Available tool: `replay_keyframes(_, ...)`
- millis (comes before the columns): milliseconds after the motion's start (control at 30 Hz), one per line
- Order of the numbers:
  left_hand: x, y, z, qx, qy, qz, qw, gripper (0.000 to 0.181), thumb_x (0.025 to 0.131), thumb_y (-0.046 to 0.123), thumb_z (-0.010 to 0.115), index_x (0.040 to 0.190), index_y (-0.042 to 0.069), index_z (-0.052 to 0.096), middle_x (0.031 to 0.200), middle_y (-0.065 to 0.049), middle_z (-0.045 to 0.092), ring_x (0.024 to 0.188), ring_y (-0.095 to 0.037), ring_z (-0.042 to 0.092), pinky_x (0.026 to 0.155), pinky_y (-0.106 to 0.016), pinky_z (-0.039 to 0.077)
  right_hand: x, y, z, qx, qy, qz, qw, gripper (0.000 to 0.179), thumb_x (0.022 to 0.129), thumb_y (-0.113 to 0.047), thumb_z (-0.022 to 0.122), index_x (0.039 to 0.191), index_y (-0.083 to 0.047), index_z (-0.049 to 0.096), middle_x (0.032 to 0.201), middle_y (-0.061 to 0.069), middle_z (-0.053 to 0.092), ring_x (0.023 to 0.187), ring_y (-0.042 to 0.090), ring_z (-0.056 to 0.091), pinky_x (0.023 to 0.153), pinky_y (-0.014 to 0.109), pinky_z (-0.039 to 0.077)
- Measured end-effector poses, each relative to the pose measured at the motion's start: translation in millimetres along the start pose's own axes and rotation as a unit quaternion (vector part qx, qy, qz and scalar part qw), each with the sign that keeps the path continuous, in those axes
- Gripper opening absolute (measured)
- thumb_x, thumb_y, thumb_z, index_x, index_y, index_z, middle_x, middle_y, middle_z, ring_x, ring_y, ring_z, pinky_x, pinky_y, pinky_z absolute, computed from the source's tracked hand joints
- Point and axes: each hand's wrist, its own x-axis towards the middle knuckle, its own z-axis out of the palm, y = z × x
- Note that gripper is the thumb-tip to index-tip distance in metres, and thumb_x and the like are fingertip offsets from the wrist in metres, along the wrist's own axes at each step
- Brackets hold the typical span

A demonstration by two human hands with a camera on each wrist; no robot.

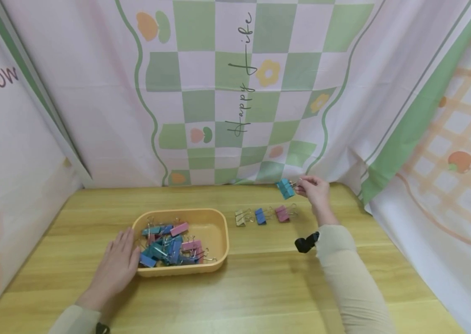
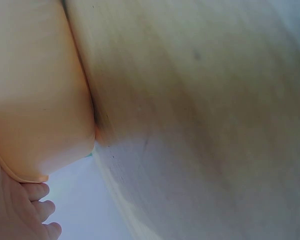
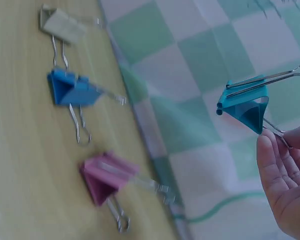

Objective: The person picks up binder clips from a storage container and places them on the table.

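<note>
A teal binder clip [image 1: 285,189] hangs above the back of the table, one wire handle pinched between the thumb and fingers of my right hand [image 1: 314,189]. The right wrist view shows the teal clip [image 3: 245,102] with its other handle sticking out. Below it, a cream binder clip [image 1: 240,218], a blue binder clip [image 1: 260,216] and a pink binder clip [image 1: 282,214] lie in a row on the table. My left hand [image 1: 116,257] rests with straight fingers against the left side of a yellow tray [image 1: 222,232].
Several blue, teal and pink binder clips [image 1: 174,248] lie heaped in the tray's left and middle. The wooden table [image 1: 260,292] ends at a checked curtain [image 1: 235,157] behind, with more curtains at both sides. A black wrist camera [image 1: 306,243] sits under the right sleeve.
</note>
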Motion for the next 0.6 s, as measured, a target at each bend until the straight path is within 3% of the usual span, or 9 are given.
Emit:
replay_keyframes(167, -0.6, -0.1, 0.3, 0.000, -0.001, 0.000, 1.0000, 0.059, 0.101, 0.030, 0.026, 0.141, -0.011, 0.014, 0.146, -0.029, 0.014, 0.133, -0.045, 0.012, 0.106, -0.057, 0.008, 3.3, 9.5, -21.7, 0.003, 0.024, 0.022, 0.9995, 0.025, 0.091, 0.001, 0.051, 0.112, 0.015, 0.049, 0.074, 0.005, 0.062, 0.063, 0.009, 0.063, 0.068, 0.022, 0.054)
replay_keyframes(367, -0.7, -0.4, 0.3, -0.001, -0.001, -0.001, 1.0000, 0.059, 0.101, 0.030, 0.026, 0.142, -0.011, 0.014, 0.146, -0.029, 0.014, 0.133, -0.045, 0.011, 0.106, -0.057, 0.008, 6.5, 21.9, -42.1, 0.015, 0.052, 0.056, 0.9970, 0.031, 0.092, 0.001, 0.049, 0.119, 0.015, 0.044, 0.067, -0.001, 0.061, 0.063, 0.008, 0.062, 0.070, 0.021, 0.053)
replay_keyframes(600, -0.6, -0.3, 0.4, -0.001, 0.001, 0.003, 1.0000, 0.059, 0.101, 0.030, 0.026, 0.141, -0.012, 0.015, 0.146, -0.030, 0.015, 0.133, -0.045, 0.012, 0.106, -0.057, 0.009, 6.2, 41.5, -58.6, 0.011, 0.058, 0.081, 0.9949, 0.038, 0.093, 0.002, 0.045, 0.126, 0.018, 0.038, 0.070, 0.001, 0.060, 0.067, 0.009, 0.063, 0.077, 0.024, 0.052)
